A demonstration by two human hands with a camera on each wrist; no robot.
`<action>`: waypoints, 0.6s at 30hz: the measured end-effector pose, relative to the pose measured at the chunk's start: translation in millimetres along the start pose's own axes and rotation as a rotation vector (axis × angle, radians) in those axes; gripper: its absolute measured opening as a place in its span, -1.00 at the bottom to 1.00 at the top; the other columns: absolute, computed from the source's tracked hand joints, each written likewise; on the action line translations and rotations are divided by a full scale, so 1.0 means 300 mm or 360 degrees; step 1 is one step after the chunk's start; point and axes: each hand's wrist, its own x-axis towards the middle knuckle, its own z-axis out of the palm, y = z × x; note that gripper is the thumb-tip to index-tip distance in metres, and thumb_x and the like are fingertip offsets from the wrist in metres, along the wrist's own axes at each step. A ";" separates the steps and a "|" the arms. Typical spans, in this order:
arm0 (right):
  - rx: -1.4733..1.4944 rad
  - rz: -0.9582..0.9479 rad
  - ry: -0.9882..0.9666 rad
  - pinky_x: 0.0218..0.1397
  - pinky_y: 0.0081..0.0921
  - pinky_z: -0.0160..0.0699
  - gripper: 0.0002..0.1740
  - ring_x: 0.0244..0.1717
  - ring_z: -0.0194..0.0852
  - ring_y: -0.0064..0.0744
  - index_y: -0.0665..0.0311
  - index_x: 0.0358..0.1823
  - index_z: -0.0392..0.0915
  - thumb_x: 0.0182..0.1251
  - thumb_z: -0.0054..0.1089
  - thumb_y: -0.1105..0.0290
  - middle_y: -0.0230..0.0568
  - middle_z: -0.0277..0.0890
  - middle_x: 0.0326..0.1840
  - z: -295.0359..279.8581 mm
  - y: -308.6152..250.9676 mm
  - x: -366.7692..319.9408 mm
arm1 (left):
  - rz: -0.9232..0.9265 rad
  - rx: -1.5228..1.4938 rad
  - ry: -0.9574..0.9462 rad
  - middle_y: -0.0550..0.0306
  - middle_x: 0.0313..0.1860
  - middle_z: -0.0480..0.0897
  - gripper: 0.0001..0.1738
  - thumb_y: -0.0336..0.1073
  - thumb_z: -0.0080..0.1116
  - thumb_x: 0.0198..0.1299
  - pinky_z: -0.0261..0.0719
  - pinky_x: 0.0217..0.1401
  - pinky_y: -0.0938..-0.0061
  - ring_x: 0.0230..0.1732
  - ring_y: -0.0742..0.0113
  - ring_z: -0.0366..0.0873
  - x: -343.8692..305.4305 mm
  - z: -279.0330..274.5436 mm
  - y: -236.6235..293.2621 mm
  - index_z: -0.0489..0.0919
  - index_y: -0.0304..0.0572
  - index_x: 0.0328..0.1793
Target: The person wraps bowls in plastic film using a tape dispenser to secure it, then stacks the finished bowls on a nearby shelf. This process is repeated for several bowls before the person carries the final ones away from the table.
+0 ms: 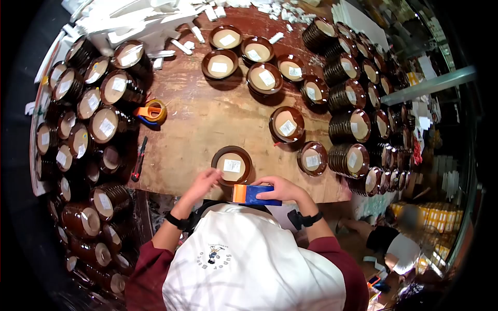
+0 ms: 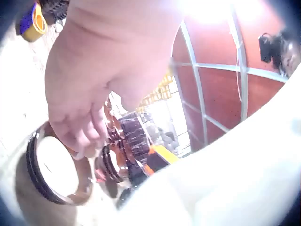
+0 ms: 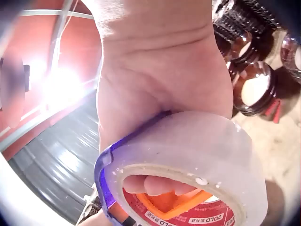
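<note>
A brown round bowl (image 1: 232, 166) with a white label inside sits on the wooden table (image 1: 197, 129) near its front edge. My left hand (image 1: 206, 179) is at the bowl's left side. In the left wrist view its curled fingers (image 2: 80, 139) grip the rim of the bowl (image 2: 54, 172). Just right of the bowl, my right hand (image 1: 284, 188) holds a blue and orange tape dispenser (image 1: 252, 194). The right wrist view shows that hand (image 3: 155, 89) wrapped round the dispenser's clear tape roll (image 3: 188, 155), with fingers inside the core.
Several more labelled brown bowls (image 1: 286, 124) lie spread over the table. Tall stacks of bowls stand at the right (image 1: 348, 98) and left (image 1: 104, 103). A yellow tape dispenser (image 1: 152, 111) and a red knife (image 1: 138, 160) lie at the left; white foam scraps (image 1: 135, 20) at the back.
</note>
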 end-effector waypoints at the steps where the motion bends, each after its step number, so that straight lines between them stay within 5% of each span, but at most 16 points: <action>1: -0.0069 -0.0047 0.0002 0.17 -0.50 0.52 -0.44 0.05 0.56 -0.49 0.28 0.24 0.55 0.26 0.43 0.21 -0.27 0.65 0.04 0.007 -0.039 -0.006 | -0.0048 -0.0146 -0.0186 0.23 -0.18 0.68 -0.52 0.03 -0.10 0.56 0.53 -0.10 0.55 -0.22 0.52 0.54 -0.043 0.020 0.031 0.61 -0.25 0.09; 11: -0.0223 -0.0225 0.0009 0.12 -0.52 0.57 -0.43 -0.02 0.57 -0.54 0.26 0.28 0.54 0.26 0.42 0.27 -0.29 0.65 0.05 0.064 -0.256 0.003 | 0.0082 -0.1164 -0.0491 0.25 -0.04 0.65 -0.54 0.04 -0.05 0.53 0.55 0.01 0.53 -0.08 0.48 0.58 -0.161 0.043 0.067 0.57 -0.22 0.16; 18: -0.0258 -0.0234 0.0033 0.13 -0.52 0.57 -0.43 -0.01 0.57 -0.54 0.27 0.28 0.54 0.25 0.44 0.29 -0.29 0.65 0.04 0.079 -0.297 0.038 | 0.0119 -0.1120 -0.0399 0.17 -0.12 0.68 -0.73 -0.19 0.16 0.44 0.58 0.05 0.47 -0.10 0.42 0.63 -0.191 -0.004 0.084 0.61 -0.24 0.05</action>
